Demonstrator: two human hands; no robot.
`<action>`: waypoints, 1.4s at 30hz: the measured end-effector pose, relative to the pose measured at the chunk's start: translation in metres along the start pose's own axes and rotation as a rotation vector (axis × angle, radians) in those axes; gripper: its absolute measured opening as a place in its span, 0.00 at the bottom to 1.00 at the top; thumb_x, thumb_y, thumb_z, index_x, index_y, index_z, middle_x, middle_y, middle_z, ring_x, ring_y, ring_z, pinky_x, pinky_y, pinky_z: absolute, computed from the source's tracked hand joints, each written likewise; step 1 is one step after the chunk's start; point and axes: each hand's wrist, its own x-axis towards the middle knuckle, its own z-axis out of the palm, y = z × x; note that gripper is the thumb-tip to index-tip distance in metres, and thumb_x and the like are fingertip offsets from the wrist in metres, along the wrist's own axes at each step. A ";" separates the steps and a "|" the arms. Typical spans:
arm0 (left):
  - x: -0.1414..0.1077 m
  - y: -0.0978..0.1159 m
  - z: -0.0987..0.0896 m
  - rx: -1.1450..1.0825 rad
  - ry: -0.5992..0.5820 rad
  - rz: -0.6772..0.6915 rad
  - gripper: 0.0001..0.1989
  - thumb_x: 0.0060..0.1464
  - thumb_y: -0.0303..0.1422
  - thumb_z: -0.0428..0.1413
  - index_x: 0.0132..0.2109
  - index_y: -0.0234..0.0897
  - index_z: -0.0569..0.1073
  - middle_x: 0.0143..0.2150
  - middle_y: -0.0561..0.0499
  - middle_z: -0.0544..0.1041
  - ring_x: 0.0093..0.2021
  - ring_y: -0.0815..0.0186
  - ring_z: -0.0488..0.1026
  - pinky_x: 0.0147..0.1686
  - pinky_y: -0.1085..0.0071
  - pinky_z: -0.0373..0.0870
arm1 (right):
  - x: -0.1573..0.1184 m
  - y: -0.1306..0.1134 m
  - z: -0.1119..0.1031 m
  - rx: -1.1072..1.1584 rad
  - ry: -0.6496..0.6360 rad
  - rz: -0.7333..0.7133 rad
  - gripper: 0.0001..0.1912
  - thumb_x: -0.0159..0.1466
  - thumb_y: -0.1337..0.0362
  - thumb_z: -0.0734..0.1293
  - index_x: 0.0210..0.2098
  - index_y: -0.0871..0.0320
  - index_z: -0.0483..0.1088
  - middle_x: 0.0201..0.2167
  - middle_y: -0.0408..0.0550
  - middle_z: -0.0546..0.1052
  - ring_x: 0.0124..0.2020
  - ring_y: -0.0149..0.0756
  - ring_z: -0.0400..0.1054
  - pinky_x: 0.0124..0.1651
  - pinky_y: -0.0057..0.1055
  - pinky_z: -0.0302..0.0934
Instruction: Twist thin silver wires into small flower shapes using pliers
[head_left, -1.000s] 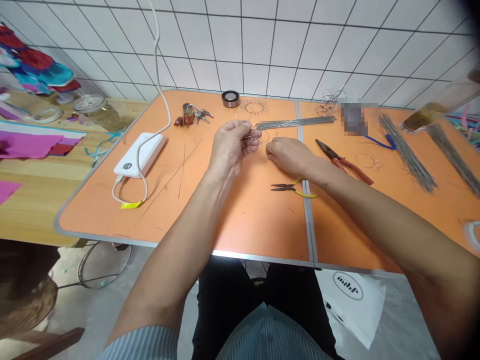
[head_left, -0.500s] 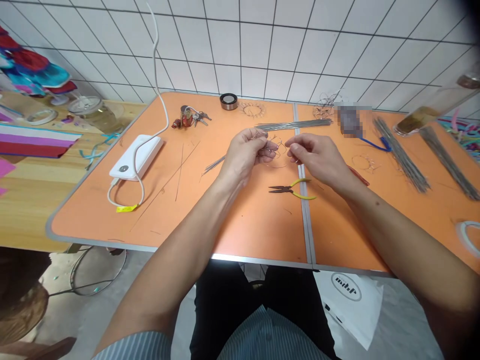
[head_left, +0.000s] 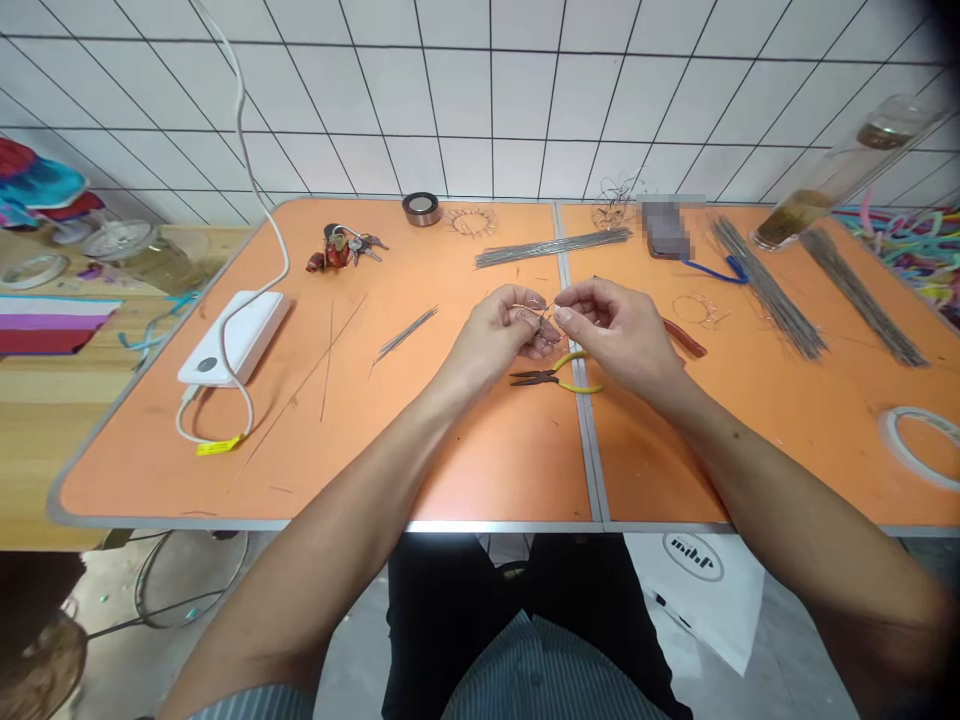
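My left hand (head_left: 501, 328) is closed in a pinch on a thin bent wire (head_left: 541, 312), part of which is covered by the fingers. Close by on the right, my right hand (head_left: 619, 325) pinches at the same wire with thumb and forefinger, the fingertips of both hands nearly meeting. Just below them, needle-nose pliers (head_left: 551, 377) with yellow handles lie on the orange table (head_left: 495, 470). A red-handled tool (head_left: 685, 338) lies partly hidden behind my right hand.
Bundles of straight wires (head_left: 555, 246) lie at the back, with more wire bundles (head_left: 772, 290) on the right. Wire rings (head_left: 472, 222), a tape roll (head_left: 421, 208), keys (head_left: 349, 246) and a white power bank (head_left: 234, 338) with cable surround the work. A tilted glass jar (head_left: 795, 212) stands back right.
The view has shifted, so the table sits further left. My hands have come closer together, and the wire loop that hung between them is now mostly covered by fingers.
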 end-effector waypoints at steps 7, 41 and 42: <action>-0.004 -0.006 0.008 0.032 -0.111 -0.032 0.13 0.65 0.31 0.66 0.51 0.39 0.71 0.30 0.56 0.81 0.27 0.70 0.78 0.36 0.70 0.78 | -0.003 0.002 -0.006 -0.015 -0.131 0.030 0.06 0.67 0.59 0.76 0.37 0.55 0.82 0.32 0.47 0.85 0.33 0.41 0.79 0.38 0.37 0.69; -0.004 -0.002 0.008 -0.073 -0.030 -0.073 0.08 0.53 0.25 0.67 0.40 0.36 0.77 0.35 0.50 0.85 0.34 0.67 0.83 0.40 0.70 0.82 | 0.003 0.005 -0.014 0.311 -0.146 0.140 0.12 0.68 0.55 0.78 0.36 0.56 0.77 0.34 0.46 0.81 0.33 0.33 0.74 0.37 0.30 0.70; -0.004 -0.002 0.008 -0.074 -0.025 -0.080 0.08 0.53 0.25 0.67 0.40 0.36 0.77 0.34 0.50 0.85 0.33 0.67 0.83 0.40 0.70 0.82 | 0.003 0.006 -0.015 0.309 -0.153 0.138 0.15 0.69 0.52 0.78 0.37 0.56 0.77 0.35 0.47 0.81 0.34 0.33 0.74 0.37 0.30 0.71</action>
